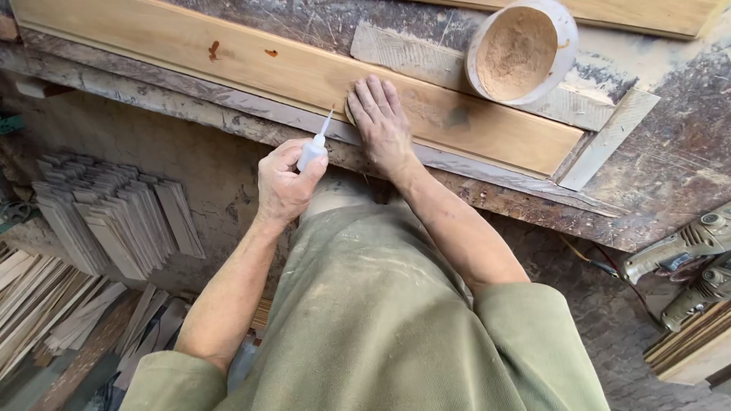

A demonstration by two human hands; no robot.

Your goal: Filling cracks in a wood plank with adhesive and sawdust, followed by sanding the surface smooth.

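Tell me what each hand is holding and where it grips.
The left hand grips a small white bottle around its body, nozzle up. The right hand holds nothing; it presses flat on the plank.

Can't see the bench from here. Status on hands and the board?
Left hand gripping small white squeeze bottle, nozzle up. Right hand flat on wooden board. Bowl of sawdust beside it, not blocking.

Soft, even daylight fills the scene, with no glare and only a faint shadow under the near edge of the worn grey wooden bench (655,164). Focus is sharp at the centre. Straight lines bow slightly toward the picture's edges, and the lower left corner is dimmer.
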